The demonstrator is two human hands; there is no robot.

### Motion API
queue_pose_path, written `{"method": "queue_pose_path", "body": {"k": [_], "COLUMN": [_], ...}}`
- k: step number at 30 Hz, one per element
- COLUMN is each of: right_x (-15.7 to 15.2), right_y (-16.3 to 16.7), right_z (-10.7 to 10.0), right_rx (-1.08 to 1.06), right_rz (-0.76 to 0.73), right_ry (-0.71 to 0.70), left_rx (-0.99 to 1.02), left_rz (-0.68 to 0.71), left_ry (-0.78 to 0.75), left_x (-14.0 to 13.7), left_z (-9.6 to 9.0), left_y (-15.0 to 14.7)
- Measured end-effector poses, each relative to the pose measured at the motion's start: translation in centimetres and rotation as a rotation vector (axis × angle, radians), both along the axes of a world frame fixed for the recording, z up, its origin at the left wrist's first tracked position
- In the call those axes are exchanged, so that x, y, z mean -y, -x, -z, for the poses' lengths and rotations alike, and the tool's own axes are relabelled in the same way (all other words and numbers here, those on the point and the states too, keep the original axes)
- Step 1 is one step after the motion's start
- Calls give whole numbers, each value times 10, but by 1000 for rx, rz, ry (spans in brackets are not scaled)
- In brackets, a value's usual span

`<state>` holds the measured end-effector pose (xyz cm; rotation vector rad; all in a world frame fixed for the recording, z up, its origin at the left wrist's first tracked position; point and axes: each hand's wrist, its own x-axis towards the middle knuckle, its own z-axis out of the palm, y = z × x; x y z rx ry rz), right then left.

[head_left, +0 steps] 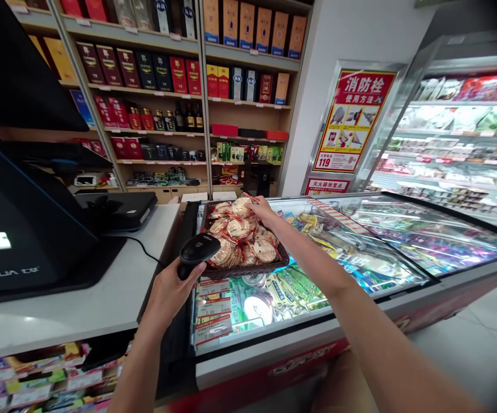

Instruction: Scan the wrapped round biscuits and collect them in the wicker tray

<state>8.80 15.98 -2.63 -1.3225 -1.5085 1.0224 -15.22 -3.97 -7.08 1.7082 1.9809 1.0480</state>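
Note:
My left hand (171,289) is wrapped round the handle of a black barcode scanner (200,248), its head over the front left of a dark woven basket (248,269). Wrapped round biscuits (237,228) in clear packets with red edges are heaped in that basket. At the back of the heap, my right hand (262,207) pinches the edge of one biscuit packet (242,206). The basket rests on the glass lid of a chest freezer (291,335), with packaged ice creams visible beneath the glass.
A white counter (76,310) with a black checkout terminal (28,229) stands to the left, a cable running from it. Shelves of boxed bottles (158,74) line the back. A chilled display case (459,137) stands at the right, beside a fire-hydrant poster (354,120).

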Motion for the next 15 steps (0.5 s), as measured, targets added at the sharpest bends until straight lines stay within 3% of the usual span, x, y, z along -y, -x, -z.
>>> {"method": "queue_pose_path", "body": {"k": [7, 12, 15], "right_x": [7, 29, 23], "right_y": [8, 4, 1], "right_z": [14, 16, 18], "right_rx": [-84, -155, -172], "right_rz": [-91, -180, -200], "right_ry": [-35, -98, -118], "left_rx": [59, -49, -92], "left_rz": [-16, -32, -24], "left_ry": [-95, -146, -122], "left_x": [-24, -41, -46], "left_z": [-9, -24, -29], "left_y": [-13, -32, -38]}}
